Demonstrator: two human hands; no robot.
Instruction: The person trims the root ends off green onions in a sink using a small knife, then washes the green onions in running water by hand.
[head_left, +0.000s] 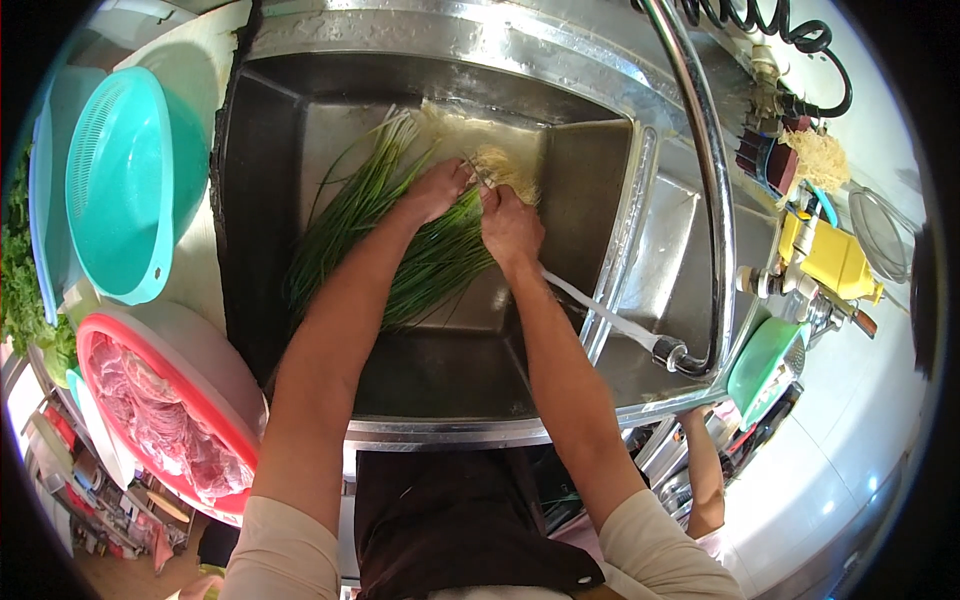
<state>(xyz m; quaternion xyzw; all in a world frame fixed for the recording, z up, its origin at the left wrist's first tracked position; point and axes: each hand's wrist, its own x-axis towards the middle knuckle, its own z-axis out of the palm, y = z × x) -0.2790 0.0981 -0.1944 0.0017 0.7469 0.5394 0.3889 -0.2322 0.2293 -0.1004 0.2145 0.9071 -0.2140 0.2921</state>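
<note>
Thin spring onions (442, 262) lie in a loose heap in the steel sink basin (442, 375), green leaves towards me. Pale stringy roots (495, 159) show at their far end. My left hand (441, 189) is closed around stems close to the roots. Beside it, my right hand (515, 227) grips what looks like a small metal blade (478, 172) against the root end; its handle is hidden in my fingers. More white stem ends (397, 127) lie further left. Shallow water covers the far part of the basin floor.
From the curved tap (701, 150), a water stream (600, 309) runs leftward behind my right forearm. A turquoise colander (120, 187) and a red-rimmed tub (247, 457) of raw meat (161, 420) stand left. Right are a green basket (761, 367) and another person's arm (705, 465).
</note>
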